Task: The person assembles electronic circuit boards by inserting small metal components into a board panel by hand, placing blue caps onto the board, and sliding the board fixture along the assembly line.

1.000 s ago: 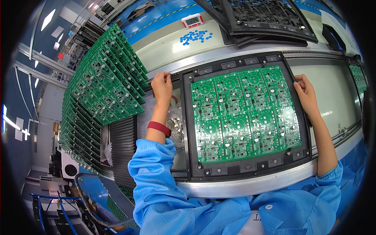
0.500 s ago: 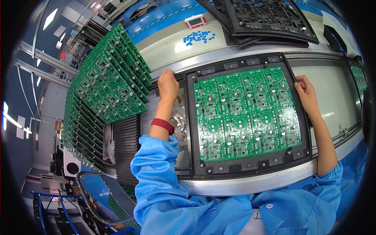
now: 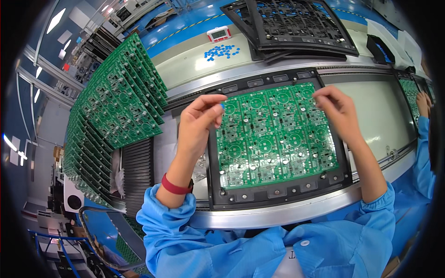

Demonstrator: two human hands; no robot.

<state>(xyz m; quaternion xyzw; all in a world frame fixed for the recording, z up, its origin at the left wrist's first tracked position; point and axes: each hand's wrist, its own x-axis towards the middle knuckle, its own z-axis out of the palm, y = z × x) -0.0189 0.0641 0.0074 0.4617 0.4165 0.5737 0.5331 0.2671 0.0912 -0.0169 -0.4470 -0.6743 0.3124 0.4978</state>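
A green circuit board panel (image 3: pixel 278 139) with rows of small components lies in a black frame-like carrier (image 3: pixel 278 195) in front of me. Over the panel's far left corner, my left hand (image 3: pixel 198 120) is closed, with a small blue piece (image 3: pixel 222 106) showing between thumb and fingertips. It looks like the loose pieces on the ledge. My right hand (image 3: pixel 338 111) hovers by the far right corner, its thumb and fingers pinched together. Whatever those fingers hold, if anything, is too small to make out.
Many upright green boards (image 3: pixel 120 97) stand in a black slotted rack (image 3: pixel 137 169) at left. Small loose blue pieces (image 3: pixel 221 52) and a red-and-white timer (image 3: pixel 219 34) lie beyond the rail. Black carriers (image 3: pixel 301 28) are stacked at the back. A co-worker's hand (image 3: pixel 422 104) is at far right.
My left hand has come to the panel's far left corner, a blue piece now visible in it. The right has left the carrier's right edge for the panel's corner. A co-worker's hand has appeared.
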